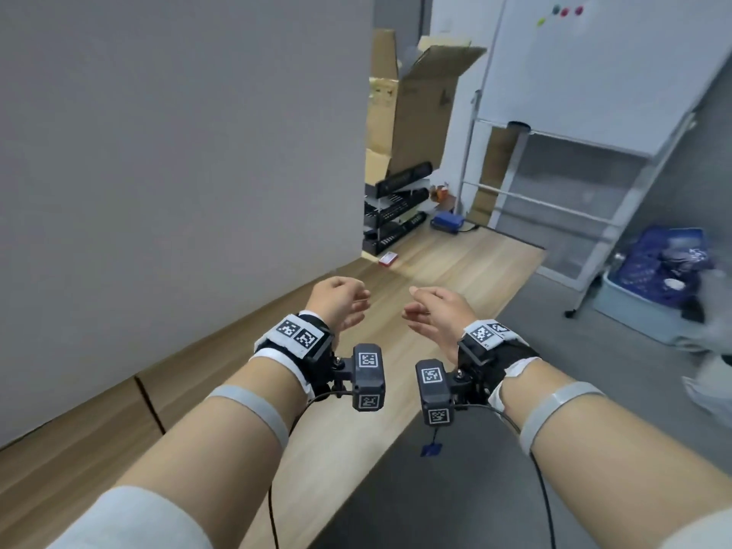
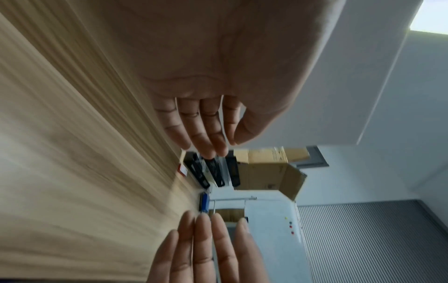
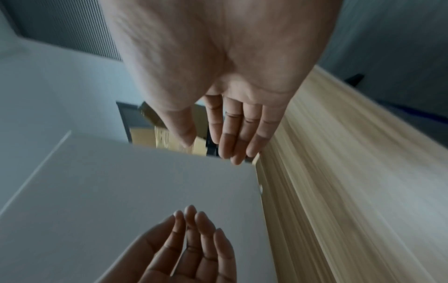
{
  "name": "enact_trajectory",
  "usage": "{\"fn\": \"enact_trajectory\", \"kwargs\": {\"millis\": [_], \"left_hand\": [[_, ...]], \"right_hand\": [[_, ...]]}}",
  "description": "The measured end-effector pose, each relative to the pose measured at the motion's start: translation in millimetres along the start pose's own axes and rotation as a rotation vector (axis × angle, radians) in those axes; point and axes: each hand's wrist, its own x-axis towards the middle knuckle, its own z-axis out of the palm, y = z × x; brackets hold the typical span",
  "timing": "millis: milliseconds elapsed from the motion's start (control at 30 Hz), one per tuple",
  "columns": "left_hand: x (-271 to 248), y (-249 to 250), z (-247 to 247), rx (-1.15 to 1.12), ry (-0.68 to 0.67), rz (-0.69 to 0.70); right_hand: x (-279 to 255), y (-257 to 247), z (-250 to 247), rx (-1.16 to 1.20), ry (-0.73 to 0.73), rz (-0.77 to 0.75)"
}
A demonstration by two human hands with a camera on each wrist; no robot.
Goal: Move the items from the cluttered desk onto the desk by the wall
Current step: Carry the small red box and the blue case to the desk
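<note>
Wood-grain desk (image 1: 455, 267) runs along the grey wall, pale and long — at its far end lie a small red-and-white box (image 1: 387, 258), a black tiered rack (image 1: 396, 210) and a blue device (image 1: 447, 222). We hold our left hand (image 1: 340, 303) and right hand (image 1: 435, 315) above it, palms facing, fingers relaxed, grasping nothing. Whiteboard (image 1: 594, 73) and cardboard boxes (image 1: 420, 112) stand beyond.

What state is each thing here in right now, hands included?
left hand: empty, fingers loosely curled, above the desk.
right hand: empty, fingers relaxed, facing the left hand.
wooden desk: against the wall, mostly bare.
small red box: lying on the desk.
cardboard box: flaps open.
black tray rack: standing on the desk's far end.
</note>
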Motion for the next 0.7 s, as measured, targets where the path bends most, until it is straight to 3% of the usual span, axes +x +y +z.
{"fn": "enact_trajectory", "kwargs": {"millis": [333, 700], "left_hand": [[121, 9, 104, -0.020, -0.060, -0.039], [298, -1, 173, -0.091, 0.125, -0.190]], "right_hand": [[104, -28, -93, -0.099, 0.116, 0.045], [301, -75, -139, -0.211, 0.109, 0.208]]}}
